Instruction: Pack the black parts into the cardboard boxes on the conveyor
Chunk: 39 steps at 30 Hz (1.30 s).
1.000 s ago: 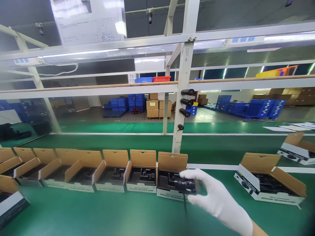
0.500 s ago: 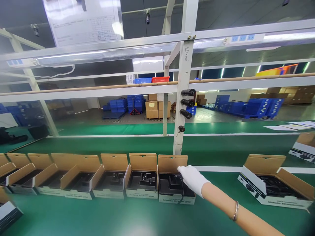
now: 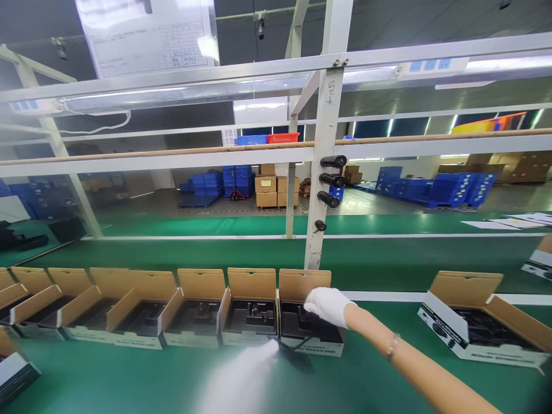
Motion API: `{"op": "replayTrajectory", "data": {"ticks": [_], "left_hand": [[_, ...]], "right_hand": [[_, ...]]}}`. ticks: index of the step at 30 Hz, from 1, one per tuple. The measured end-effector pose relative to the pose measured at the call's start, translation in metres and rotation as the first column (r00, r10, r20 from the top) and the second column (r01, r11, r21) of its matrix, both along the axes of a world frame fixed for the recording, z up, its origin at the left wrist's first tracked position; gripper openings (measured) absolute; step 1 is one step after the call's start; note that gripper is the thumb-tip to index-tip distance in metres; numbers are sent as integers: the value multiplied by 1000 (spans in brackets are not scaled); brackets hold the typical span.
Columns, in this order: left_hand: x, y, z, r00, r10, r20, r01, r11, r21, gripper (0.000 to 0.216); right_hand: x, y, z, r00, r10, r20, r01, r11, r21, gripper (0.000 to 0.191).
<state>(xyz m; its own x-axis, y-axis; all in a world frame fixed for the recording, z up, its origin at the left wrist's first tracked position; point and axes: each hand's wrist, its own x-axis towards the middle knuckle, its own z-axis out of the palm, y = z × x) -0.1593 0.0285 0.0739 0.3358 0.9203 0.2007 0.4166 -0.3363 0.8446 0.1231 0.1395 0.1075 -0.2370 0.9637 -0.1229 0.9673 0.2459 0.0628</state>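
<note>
My right hand point(image 3: 326, 305), in a white glove, reaches palm-down into an open cardboard box point(image 3: 304, 283), the rightmost of a row. Its fingers curl onto the black tray point(image 3: 297, 325) and hide whatever lies under them. My left hand point(image 3: 245, 368) is only a white motion-blurred streak coming up from the bottom edge toward that box's front. A dark blurred thing point(image 3: 297, 356) lies at its tip on the green belt point(image 3: 267, 259); I cannot make out whether the hand holds it.
Several open boxes with black trays point(image 3: 250, 313) line up to the left. Another open box point(image 3: 478, 322) lies on the belt at right. A white upright post point(image 3: 321, 190) with black pieces clipped to it stands just behind the row.
My right hand carried a black cylindrical device with a cable into the rightmost box and now rests over the tray. The blurred left hand has come into view.
</note>
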Motion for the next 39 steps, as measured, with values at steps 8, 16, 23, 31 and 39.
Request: {"op": "replayTrajectory", "data": {"ticks": [8,16,23,31,39], "left_hand": [[49,56,37,979,202,5,-158,754,638,37],[118,89,34,866,-375,331,397,918,2,55],[117,145,18,831,-431,-352,433,898,-78,38],[126,169,-15,557,-497,-666,608,790,-81,33],[135,145,-24,363,-223,-905,558,829,20,17]], "right_hand": [[-42,-76,67,763,74,-642,-72,997,31,20],[-7,-56,41,595,-52,-802,123,992,27,30],[32,-33,4,837,190,-512,-53,961,270,39],[10,-4,-52,930,184,319,-200,980,17,15],[-3,-13,-24,913,193,360,-92,956,-280,24]]}}
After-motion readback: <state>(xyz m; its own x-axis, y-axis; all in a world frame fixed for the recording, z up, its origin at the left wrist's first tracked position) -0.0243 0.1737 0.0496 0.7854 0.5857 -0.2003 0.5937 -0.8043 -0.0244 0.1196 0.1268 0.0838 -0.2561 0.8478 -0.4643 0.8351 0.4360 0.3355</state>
